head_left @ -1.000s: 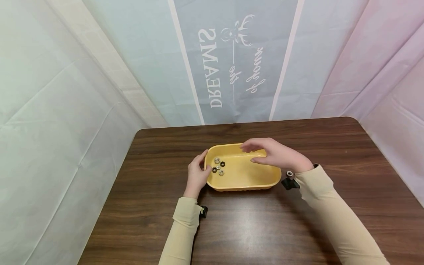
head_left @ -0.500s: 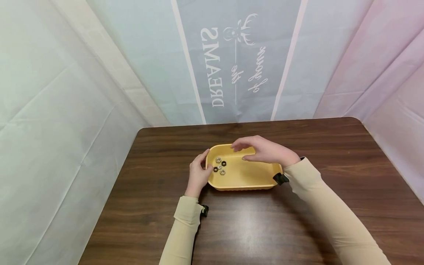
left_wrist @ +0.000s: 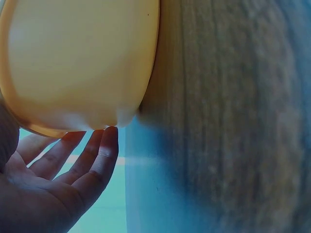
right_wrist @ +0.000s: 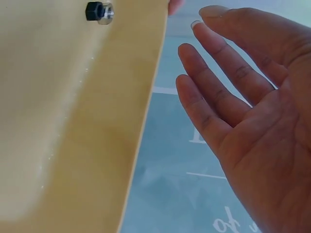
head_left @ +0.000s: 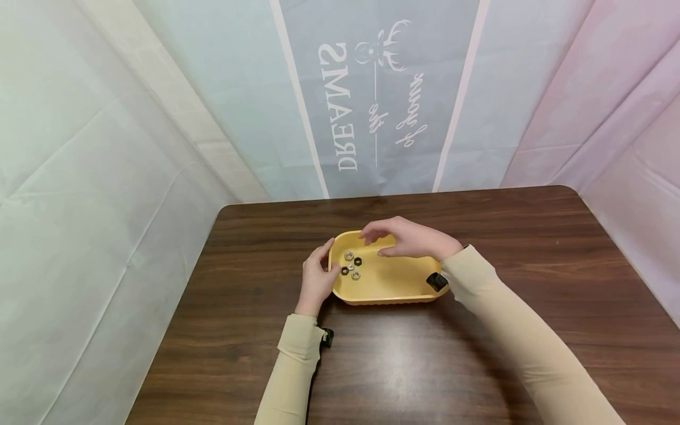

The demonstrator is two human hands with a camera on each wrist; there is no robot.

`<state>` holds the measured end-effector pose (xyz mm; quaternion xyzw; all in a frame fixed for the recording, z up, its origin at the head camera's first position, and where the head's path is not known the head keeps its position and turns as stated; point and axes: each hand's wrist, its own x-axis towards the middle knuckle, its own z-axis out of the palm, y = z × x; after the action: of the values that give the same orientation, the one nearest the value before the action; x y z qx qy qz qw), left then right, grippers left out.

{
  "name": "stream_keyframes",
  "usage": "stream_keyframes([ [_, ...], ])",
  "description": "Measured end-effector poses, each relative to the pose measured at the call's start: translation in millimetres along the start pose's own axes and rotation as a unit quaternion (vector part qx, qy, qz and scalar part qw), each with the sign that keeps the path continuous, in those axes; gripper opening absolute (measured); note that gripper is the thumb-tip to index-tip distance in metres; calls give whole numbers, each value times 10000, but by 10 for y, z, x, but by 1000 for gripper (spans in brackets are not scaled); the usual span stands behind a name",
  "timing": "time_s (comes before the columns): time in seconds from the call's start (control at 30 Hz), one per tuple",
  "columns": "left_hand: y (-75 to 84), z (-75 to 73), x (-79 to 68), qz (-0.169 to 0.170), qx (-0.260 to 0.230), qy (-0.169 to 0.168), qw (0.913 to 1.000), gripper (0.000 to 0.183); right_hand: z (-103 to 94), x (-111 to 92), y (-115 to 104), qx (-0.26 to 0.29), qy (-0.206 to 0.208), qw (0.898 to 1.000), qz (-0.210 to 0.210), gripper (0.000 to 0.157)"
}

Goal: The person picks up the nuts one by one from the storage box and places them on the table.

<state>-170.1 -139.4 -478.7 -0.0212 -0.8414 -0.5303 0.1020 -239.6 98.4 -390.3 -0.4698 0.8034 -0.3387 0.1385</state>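
A yellow plastic tray (head_left: 393,286) with rounded corners sits on the table. At its left end several metal nuts lie together, silver ones (head_left: 349,255) and black ones (head_left: 358,261). My left hand (head_left: 317,281) grips the tray's left end, thumb over the rim and fingers along the outside wall; the left wrist view has those fingers (left_wrist: 99,160) against the wall. Above the tray's far side hovers my right hand (head_left: 409,238), fingers loosely bent and holding nothing. In the right wrist view the right palm (right_wrist: 272,141) faces the tray, apart from its rim.
The dark wood-grain table (head_left: 255,248) extends around the tray on all sides. Behind it hangs a pale cloth backdrop (head_left: 382,171) with printed lettering, and light cloth walls (head_left: 106,236) close in the sides.
My right hand has moved left over the tray, toward the nuts. My left hand keeps its grip on the left end, and the nuts lie as before.
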Motion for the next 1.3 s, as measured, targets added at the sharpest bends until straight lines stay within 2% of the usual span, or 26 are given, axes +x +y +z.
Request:
stream_keyframes([
  [0.57,-2,-3,7,13,13,6,10000,58,231,234,266,398,-403,9984,-44,47],
  [0.87,-11,0,8,38,-43,16,10000,59,324,286,250,286,-551,9981,-11,46],
  [1.0,-11,-4,8,23,-38,10,10000,59,357,317,261,260,-622,9976,143,46],
  [1.3,-17,-3,17,64,-12,4,10000,58,442,348,317,497,-761,9957,158,48],
])
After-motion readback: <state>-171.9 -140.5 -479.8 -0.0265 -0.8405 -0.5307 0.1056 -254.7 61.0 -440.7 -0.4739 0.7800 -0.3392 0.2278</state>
